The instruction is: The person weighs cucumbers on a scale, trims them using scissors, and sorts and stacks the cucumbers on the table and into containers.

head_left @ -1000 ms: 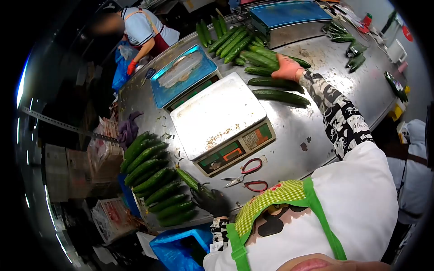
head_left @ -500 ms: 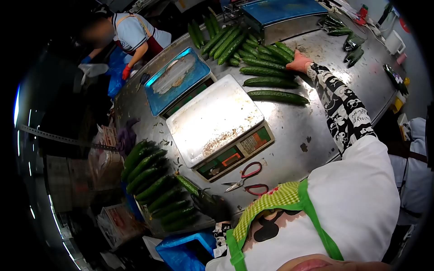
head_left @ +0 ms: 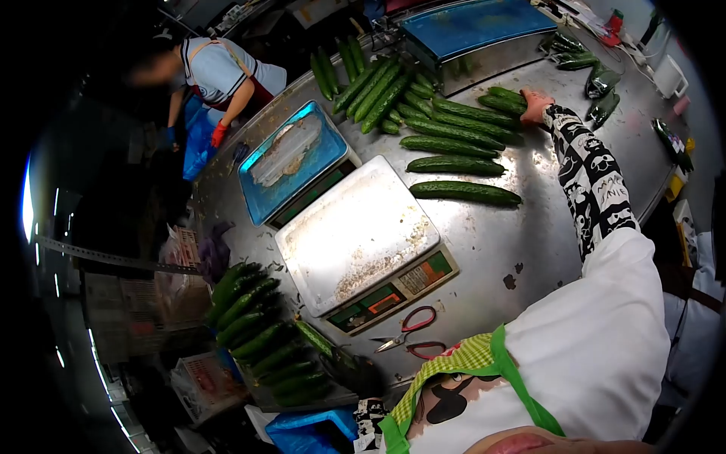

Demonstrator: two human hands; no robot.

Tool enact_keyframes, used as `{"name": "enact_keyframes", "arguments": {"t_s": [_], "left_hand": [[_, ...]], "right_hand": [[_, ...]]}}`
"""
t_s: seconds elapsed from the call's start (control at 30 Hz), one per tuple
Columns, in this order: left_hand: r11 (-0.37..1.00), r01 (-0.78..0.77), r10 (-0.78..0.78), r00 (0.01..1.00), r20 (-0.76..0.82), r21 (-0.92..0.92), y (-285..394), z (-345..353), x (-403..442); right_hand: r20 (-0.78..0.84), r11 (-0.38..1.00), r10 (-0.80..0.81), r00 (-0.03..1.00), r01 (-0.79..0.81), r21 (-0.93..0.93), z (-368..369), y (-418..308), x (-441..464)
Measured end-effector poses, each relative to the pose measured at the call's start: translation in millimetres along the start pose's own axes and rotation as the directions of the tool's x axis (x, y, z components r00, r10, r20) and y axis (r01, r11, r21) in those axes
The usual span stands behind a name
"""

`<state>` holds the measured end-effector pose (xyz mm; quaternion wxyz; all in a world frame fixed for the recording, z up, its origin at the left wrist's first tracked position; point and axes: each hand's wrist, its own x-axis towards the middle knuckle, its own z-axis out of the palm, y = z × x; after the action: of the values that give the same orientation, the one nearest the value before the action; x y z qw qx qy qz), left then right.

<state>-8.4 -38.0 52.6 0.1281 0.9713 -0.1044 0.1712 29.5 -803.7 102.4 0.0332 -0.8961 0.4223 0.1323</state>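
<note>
My right hand (head_left: pixel 535 107), in a pinkish glove, is closed on the right ends of short cucumbers (head_left: pixel 502 101) at the upper right of the steel table. Beside and below them, several long cucumbers (head_left: pixel 454 145) lie in a spread row, the lowest one (head_left: pixel 465 192) slightly apart. My left hand (head_left: pixel 358 374), in a black glove, is low on the near side, its fingers dark and partly hidden, closed around the lower end of a cucumber (head_left: pixel 313 337). Left of it lies a row of several cucumbers (head_left: pixel 261 333).
A white-topped scale (head_left: pixel 359 234) and a blue-trayed scale (head_left: pixel 291 155) stand mid-table. Red-handled scissors (head_left: pixel 408 330) lie near the front edge. A blue-topped metal box (head_left: pixel 476 30) and wrapped cucumbers (head_left: pixel 601 91) are at the back. A co-worker (head_left: pixel 227 76) stands at the upper left.
My right hand has moved right, and the cucumbers under it now lie more spread out. My left hand stays by the same cucumber. The co-worker's arms have moved.
</note>
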Motion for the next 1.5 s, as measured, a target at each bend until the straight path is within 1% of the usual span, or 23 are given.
{"name": "enact_keyframes", "arguments": {"t_s": [0.13,0.23,0.27,0.3,0.33,0.37,0.4,0.5,0.53,0.57,0.7,0.8,0.87,0.93,1.0,1.07,1.13,1.2,1.23,1.27,1.37,1.4,1.5], "left_hand": [[0.996,0.084,-0.084,0.993,-0.080,-0.004,-31,35,-24],[1.000,0.013,-0.011,0.999,0.040,-0.029,-33,20,-18],[0.961,0.200,-0.170,0.971,0.166,-0.192,-38,26,-26],[0.856,0.403,-0.320,0.905,0.279,-0.324,-46,37,-31],[0.896,0.330,-0.277,0.938,0.207,-0.297,-55,46,-33],[0.930,0.260,-0.232,0.964,0.134,-0.260,-54,47,-28],[0.996,0.038,-0.045,0.995,-0.085,-0.082,-22,27,15],[0.898,0.373,-0.377,0.926,0.029,-0.233,-13,11,59],[0.919,0.345,-0.359,0.933,-0.040,-0.192,-18,15,70],[0.874,0.436,-0.422,0.900,0.107,-0.215,-42,17,22],[0.805,0.552,-0.498,0.828,0.256,-0.219,-48,17,30],[0.294,0.573,-0.414,0.798,0.438,-0.765,-73,14,33],[0.033,0.553,-0.304,0.799,0.518,-0.833,-67,-2,35],[-0.171,0.483,-0.157,0.847,0.508,-0.859,-62,-19,32],[-0.027,0.436,-0.053,0.898,0.437,-0.900,-51,-41,33],[-0.180,0.436,0.032,0.899,0.438,-0.882,-48,-39,33],[-0.190,0.456,0.085,0.890,0.448,-0.869,-41,-59,40],[-0.226,0.436,0.182,0.897,0.402,-0.871,-41,-67,40],[-0.139,0.466,0.168,0.881,0.443,-0.874,-41,-73,38],[-0.191,0.509,0.236,0.854,0.464,-0.839,-40,-74,37],[-0.159,0.531,0.356,0.817,0.453,-0.832,-55,-72,30],[-0.137,0.502,0.339,0.834,0.435,-0.854,-55,-70,24],[-0.081,0.484,0.313,0.842,0.439,-0.871,-61,-64,10]], "right_hand": [[0.122,0.921,-0.222,0.967,0.166,0.352,36,18,51],[-0.008,0.859,-0.315,0.949,0.288,0.424,62,23,77],[-0.049,0.804,-0.372,0.927,0.348,0.482,66,23,77],[0.009,0.865,-0.282,0.959,0.251,0.434,45,5,50],[-0.055,0.699,-0.525,0.850,0.466,0.542,78,40,116],[0.074,0.624,-0.546,0.835,0.346,0.701,83,41,141],[0.045,0.538,-0.634,0.772,0.399,0.743,82,46,177],[-0.209,0.431,-0.505,0.837,0.454,0.780,130,59,291],[-0.249,0.487,-0.505,0.826,0.511,0.708,106,38,277],[-0.282,0.584,-0.437,0.854,0.508,0.633,116,53,175],[-0.506,0.270,-0.417,0.755,0.635,0.724,53,-58,-6],[-0.491,0.143,-0.533,0.689,0.646,0.750,16,-162,-190],[-0.482,0.048,-0.671,0.564,0.682,0.730,20,-215,-278],[-0.487,0.048,-0.801,0.348,0.848,0.528,13,-258,-357],[-0.467,-0.068,-0.865,0.186,0.877,0.476,32,-294,-395],[-0.325,-0.055,-0.925,0.197,0.777,0.627,45,-322,-430],[-0.270,-0.062,-0.912,0.310,0.545,0.836,55,-350,-440],[-0.096,-0.026,-0.888,0.451,0.158,0.987,51,-375,-433],[-0.006,-0.013,-0.889,0.457,-0.011,1.000,41,-383,-424],[0.081,0.000,-0.892,0.444,-0.180,0.984,29,-387,-418],[-0.058,-0.122,-0.847,0.528,-0.087,0.989,10,-401,-423],[-0.101,-0.090,-0.855,0.509,0.045,0.995,14,-398,-420],[-0.093,-0.041,-0.929,0.358,0.150,0.988,29,-391,-430]]}}
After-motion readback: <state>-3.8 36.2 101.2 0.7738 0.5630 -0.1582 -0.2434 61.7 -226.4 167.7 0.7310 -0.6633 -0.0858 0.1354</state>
